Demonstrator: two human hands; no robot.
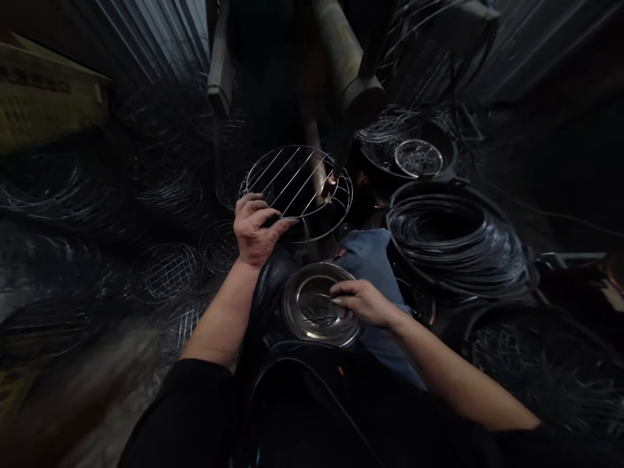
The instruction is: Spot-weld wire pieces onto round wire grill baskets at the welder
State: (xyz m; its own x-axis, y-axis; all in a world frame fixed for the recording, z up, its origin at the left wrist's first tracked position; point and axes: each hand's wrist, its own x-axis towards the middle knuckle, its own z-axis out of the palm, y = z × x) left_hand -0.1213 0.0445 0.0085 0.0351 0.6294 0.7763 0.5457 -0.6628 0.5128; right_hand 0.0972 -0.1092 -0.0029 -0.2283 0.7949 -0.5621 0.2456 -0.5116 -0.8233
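Note:
My left hand (257, 227) grips the near left rim of a round wire rack (292, 182), which has parallel bars across its ring and a second ring below. The rack's right side meets the tip of a machine electrode (327, 188). On my lap rests a shallow round metal dish (299, 299) with a few thin wire pieces (316, 315) in it. My right hand (358, 302) is over the dish's right side, thumb and fingers pinched together. A thin wire piece seems to be between them, but it is too small to be sure.
A large coil of wire rings (439, 240) sits in a tub at my right. Behind it, another tub holds a small dish of wire pieces (419, 158). Many finished-looking wire racks (170, 273) are piled at left. A thick machine arm (348, 58) hangs ahead, with a yellow box (49, 97) far left.

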